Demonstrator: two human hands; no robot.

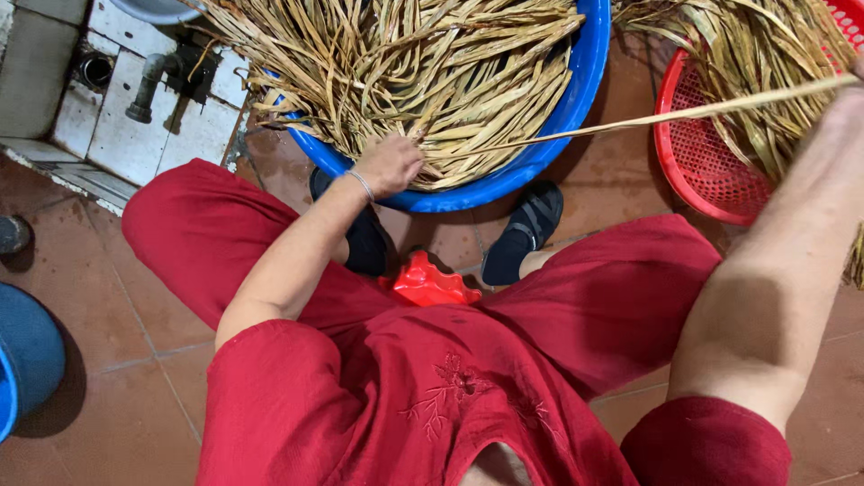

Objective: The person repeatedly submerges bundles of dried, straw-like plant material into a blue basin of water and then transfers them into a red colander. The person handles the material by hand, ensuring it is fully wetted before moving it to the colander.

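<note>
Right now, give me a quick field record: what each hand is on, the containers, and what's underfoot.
left hand: resting on the dried strips piled in the blue basin
right hand: out of frame at the right edge; its forearm rises that way
long strip: stretched from the basin pile toward the raised right arm
red basket: beside the basin, holding more strips
red stool: between the knees
floor: brown tiles

Grey pipe (144, 90) sticks up from white tiled ledge (126, 135), top left. Black sandals (522, 232) on brown floor tiles (117, 324) w/ small red plastic stool (432, 283) between them. Blue bucket (27, 360) at left edge.
</note>
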